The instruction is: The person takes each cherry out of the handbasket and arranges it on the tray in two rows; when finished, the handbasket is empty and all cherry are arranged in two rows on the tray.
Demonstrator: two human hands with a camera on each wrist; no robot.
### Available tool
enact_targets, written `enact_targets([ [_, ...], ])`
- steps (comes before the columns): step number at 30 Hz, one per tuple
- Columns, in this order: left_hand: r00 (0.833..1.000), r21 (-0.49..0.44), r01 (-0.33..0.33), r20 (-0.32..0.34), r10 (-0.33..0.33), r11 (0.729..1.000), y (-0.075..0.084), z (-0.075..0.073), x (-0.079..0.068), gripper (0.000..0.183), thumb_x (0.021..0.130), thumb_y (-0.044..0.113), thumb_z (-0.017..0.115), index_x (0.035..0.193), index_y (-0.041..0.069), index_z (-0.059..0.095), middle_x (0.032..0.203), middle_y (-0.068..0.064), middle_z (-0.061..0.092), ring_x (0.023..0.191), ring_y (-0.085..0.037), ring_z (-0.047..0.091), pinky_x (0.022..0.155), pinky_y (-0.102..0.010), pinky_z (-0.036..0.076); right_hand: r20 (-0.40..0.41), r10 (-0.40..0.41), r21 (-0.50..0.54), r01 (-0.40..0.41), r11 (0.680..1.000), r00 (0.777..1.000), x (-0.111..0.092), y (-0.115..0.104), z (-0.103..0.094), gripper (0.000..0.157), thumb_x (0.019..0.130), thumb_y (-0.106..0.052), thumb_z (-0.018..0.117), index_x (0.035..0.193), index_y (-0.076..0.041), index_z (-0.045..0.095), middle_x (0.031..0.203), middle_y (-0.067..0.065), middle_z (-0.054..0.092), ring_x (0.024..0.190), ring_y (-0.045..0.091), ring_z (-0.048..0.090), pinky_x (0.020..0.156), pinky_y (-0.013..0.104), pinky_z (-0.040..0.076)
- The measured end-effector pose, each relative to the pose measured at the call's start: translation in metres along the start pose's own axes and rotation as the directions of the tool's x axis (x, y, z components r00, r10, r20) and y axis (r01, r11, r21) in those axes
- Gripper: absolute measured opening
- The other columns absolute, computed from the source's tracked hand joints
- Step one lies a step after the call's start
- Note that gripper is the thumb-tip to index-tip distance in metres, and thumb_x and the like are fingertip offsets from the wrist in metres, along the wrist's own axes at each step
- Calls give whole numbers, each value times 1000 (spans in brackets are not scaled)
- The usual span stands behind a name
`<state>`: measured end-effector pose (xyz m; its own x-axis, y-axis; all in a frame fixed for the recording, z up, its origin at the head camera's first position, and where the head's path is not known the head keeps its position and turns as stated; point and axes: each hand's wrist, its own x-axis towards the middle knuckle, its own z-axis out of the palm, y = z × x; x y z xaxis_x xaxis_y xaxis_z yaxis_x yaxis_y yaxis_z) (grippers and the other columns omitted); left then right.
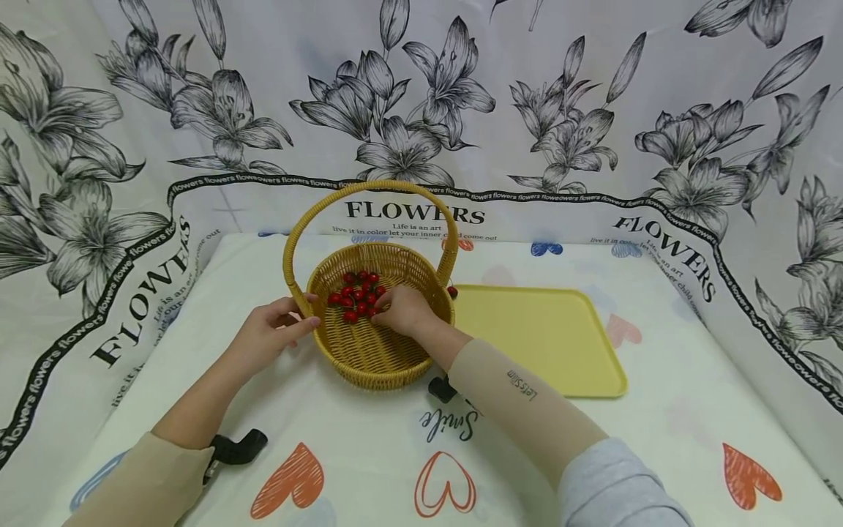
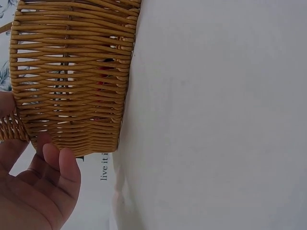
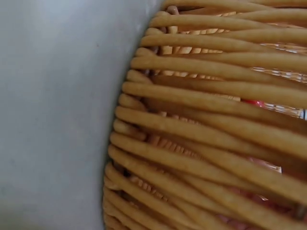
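Note:
A round wicker basket (image 1: 369, 373) with a tall arched handle stands on the table, with a heap of red cherries (image 1: 356, 295) inside. My left hand (image 1: 266, 333) grips the base of the handle at the basket's left rim, thumb in front; the left wrist view shows this hand (image 2: 41, 187) beside the woven wall. My right hand (image 1: 405, 311) reaches over the front right rim, its fingertips at the right side of the cherries. Whether a cherry lies between those fingertips is hidden. In the right wrist view, the basket wall (image 3: 206, 110) covers the hand.
A yellow tray (image 1: 540, 340) lies right of the basket, partly under my right forearm. One cherry (image 1: 452, 291) shows at the tray's far left corner, beside the basket. A white cloth with hearts covers the table; a flowered curtain (image 1: 421, 95) hangs behind.

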<state>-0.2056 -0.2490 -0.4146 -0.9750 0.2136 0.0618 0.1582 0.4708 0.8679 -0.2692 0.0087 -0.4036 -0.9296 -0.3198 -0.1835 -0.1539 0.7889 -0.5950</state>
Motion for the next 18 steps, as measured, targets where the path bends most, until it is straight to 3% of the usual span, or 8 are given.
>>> enact_targets([
  [11,1000,-11,-7,0,7,1000,3,3,2,47,101,31,70,140,6,61,105,-12,66,81,-35,61,62,-36,53,2,-52,25,52,998,999,-5,4,-2,26,97,-25,74,115,-7,75,117,5,70,104,18,62,88,31,52],
  [18,1000,-18,7,-5,-7,1000,3,2,0,47,101,33,70,140,8,62,106,-12,66,84,-37,62,64,-36,54,-21,-109,112,110,988,994,-22,-2,-12,26,97,-27,73,116,-10,75,96,3,64,82,16,56,67,29,48],
])
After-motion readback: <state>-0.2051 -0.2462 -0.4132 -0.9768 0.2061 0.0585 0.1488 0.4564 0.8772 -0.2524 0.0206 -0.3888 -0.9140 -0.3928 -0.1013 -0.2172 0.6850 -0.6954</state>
